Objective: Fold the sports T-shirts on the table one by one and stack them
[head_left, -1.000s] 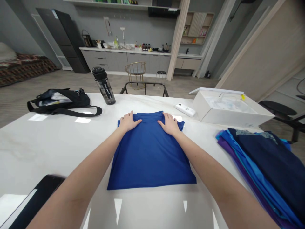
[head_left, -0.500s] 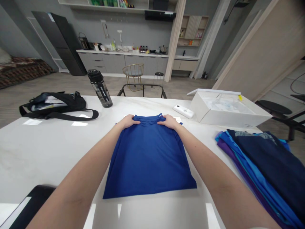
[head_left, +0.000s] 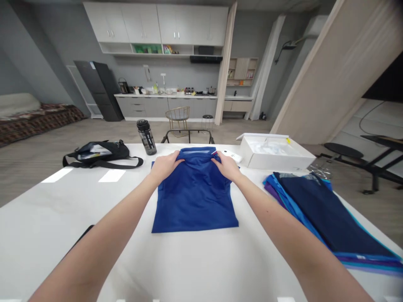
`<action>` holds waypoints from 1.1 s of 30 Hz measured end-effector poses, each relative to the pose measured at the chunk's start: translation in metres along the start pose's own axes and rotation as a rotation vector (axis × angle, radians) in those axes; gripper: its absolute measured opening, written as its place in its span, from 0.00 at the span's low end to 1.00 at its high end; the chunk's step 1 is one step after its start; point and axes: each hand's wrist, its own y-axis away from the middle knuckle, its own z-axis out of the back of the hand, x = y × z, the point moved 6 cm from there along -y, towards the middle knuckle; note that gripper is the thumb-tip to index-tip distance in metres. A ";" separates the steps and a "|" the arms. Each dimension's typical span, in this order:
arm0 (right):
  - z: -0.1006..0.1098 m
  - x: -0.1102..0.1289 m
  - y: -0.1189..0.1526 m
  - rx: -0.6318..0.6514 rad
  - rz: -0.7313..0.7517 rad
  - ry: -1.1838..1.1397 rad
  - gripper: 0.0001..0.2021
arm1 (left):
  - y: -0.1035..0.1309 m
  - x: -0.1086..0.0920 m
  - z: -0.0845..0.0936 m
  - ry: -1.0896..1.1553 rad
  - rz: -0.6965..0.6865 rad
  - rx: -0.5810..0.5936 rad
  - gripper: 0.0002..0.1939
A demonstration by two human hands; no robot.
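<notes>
A blue garment (head_left: 195,201) lies on the white table in front of me, its lower part flat and its collar end lifted and wrinkled. My left hand (head_left: 166,164) pinches the garment beside the left of the collar, thumb on top. At the right of the collar, my right hand (head_left: 226,165) grips the fabric in the same way, next to a small red and white label. The fingertips beneath the cloth are hidden.
Beyond the hands stand a bottle (head_left: 146,137), a black bag (head_left: 100,154) and an open white box (head_left: 273,152). A white device (head_left: 231,156) lies behind my right hand. Folded clothes (head_left: 321,209) are stacked at the right. A dark object is partly under my left forearm.
The collar end of the garment has been raised and bunched, and its lower hem has moved away from me. Both hands still hold it. The view has tilted upward.
</notes>
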 end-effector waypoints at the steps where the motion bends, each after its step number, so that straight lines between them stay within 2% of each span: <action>1: 0.020 0.007 0.010 -0.027 0.004 0.034 0.18 | 0.007 -0.012 0.020 -0.029 -0.027 -0.030 0.27; 6: 0.118 0.044 0.067 -0.169 0.059 0.103 0.18 | 0.043 -0.074 0.110 -0.045 -0.116 -0.163 0.27; 10: 0.191 0.065 0.121 -0.289 0.094 0.144 0.18 | 0.073 -0.127 0.166 -0.027 -0.167 -0.240 0.28; 14: 0.261 0.071 0.177 -0.372 0.075 0.196 0.19 | 0.106 -0.187 0.208 -0.020 -0.219 -0.291 0.29; 18: 0.329 0.064 0.230 -0.423 0.057 0.229 0.18 | 0.131 -0.250 0.234 0.086 -0.258 -0.284 0.27; 21: 0.375 0.053 0.264 -0.419 0.083 0.243 0.17 | 0.141 -0.296 0.238 0.271 -0.286 -0.243 0.24; 25: 0.420 0.022 0.294 -0.354 0.100 0.235 0.15 | 0.146 -0.356 0.223 0.563 -0.339 -0.134 0.20; 29: 0.445 -0.031 0.308 -0.309 0.058 0.284 0.16 | 0.141 -0.408 0.186 0.781 -0.356 -0.009 0.19; 33: 0.442 -0.102 0.301 -0.249 0.007 0.351 0.17 | 0.116 -0.448 0.127 0.695 -0.364 0.083 0.22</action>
